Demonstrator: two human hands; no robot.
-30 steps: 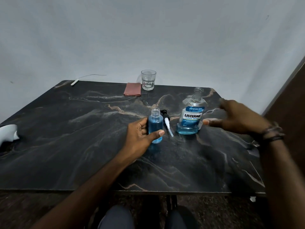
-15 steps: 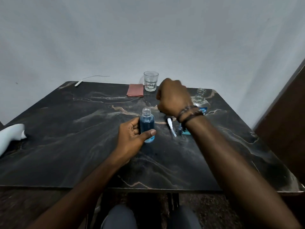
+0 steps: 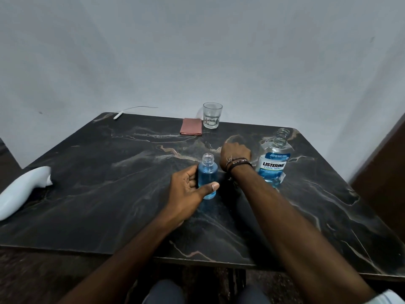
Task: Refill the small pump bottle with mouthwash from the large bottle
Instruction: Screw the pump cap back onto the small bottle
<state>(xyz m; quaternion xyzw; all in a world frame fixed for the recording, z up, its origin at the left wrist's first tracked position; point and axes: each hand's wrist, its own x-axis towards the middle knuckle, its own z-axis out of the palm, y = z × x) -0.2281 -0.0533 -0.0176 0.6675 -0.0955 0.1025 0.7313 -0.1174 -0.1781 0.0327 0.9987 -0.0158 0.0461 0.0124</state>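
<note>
Head view: the left hand [image 3: 188, 189] grips the small pump bottle [image 3: 207, 174], thumb across its front and fingers behind, holding it upright on the dark marble table [image 3: 109, 194], uncapped and nearly full of blue liquid. Just right of it the right hand [image 3: 235, 155] is down at the tabletop, back to the camera, so I cannot tell whether it grasps anything. Just right of that wrist stands the large bottle [image 3: 274, 163], cap off; beyond both hands sit a glass [image 3: 212, 115] and a pink cloth [image 3: 191, 126].
</note>
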